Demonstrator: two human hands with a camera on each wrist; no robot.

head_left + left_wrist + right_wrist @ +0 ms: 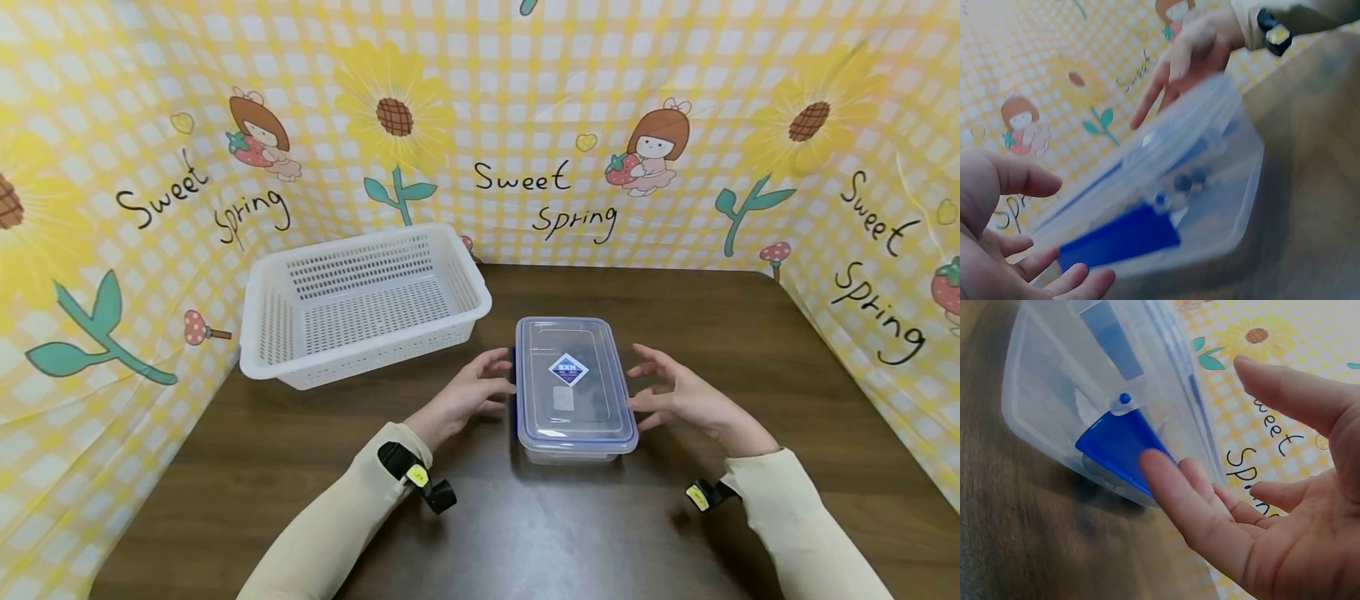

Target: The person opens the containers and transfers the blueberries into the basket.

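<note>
A clear plastic food box (pixel 555 457) with a transparent, blue-rimmed lid (pixel 600 342) stands between the two hands. Blue side latches show in the wrist views, one latch (pixel 1119 240) facing the left hand and another latch (pixel 1125 447) facing the right. The left hand (pixel 468 396) is at the box's left side, its fingers spread and loosely bent. On the other side is the right hand (pixel 686 400), fingers apart, fingertips close to the lid's edge. Whether either hand touches the box I cannot tell. Dark round shapes (pixel 1190 180) appear through the box wall, too blurred to identify.
A white perforated plastic basket (pixel 367 350) sits at the back left of the brown wooden table (pixel 712 308). Yellow checked cloth (pixel 517 100) with printed flowers and lettering hangs around the back and sides. Each wrist wears a black strap with a small camera (pixel 441 497).
</note>
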